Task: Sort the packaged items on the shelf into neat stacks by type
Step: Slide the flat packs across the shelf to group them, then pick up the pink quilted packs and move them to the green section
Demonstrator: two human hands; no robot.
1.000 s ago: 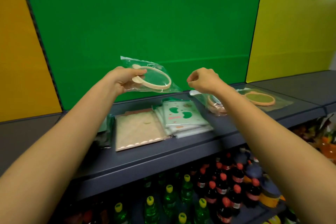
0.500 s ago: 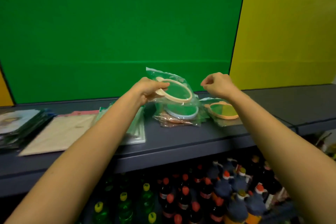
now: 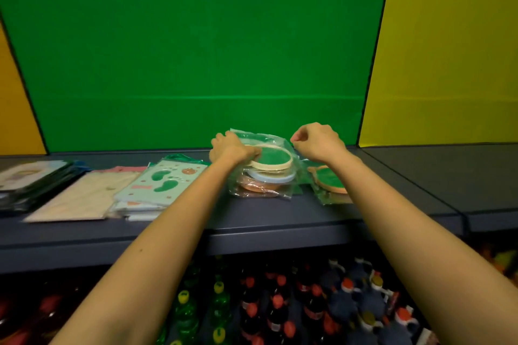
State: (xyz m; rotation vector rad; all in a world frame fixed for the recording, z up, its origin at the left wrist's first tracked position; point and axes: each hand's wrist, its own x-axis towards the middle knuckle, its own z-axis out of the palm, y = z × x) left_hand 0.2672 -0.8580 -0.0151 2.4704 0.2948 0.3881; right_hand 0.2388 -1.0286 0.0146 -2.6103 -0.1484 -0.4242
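My left hand (image 3: 231,148) grips a clear bag holding a cream ring (image 3: 273,161) and rests it on top of a stack of bagged rings (image 3: 266,183) on the dark shelf (image 3: 252,221). My right hand (image 3: 318,140) hovers just right of the bag with fingers curled, holding nothing. Another bagged orange ring (image 3: 330,185) lies alone to the right of the stack. Left of my arm sit a pile of flat packs printed with green footprints (image 3: 159,185), a beige flat pack (image 3: 84,199) and dark packs (image 3: 30,182).
Green (image 3: 196,50) and yellow (image 3: 448,64) panels back the shelf. The shelf surface continues grey to the right (image 3: 462,176). Below the shelf stand several bottles with red and yellow caps (image 3: 266,302).
My left hand has lowered the bagged cream ring from mid-air onto the ring stack. My right hand has followed down beside it. The view has shifted right.
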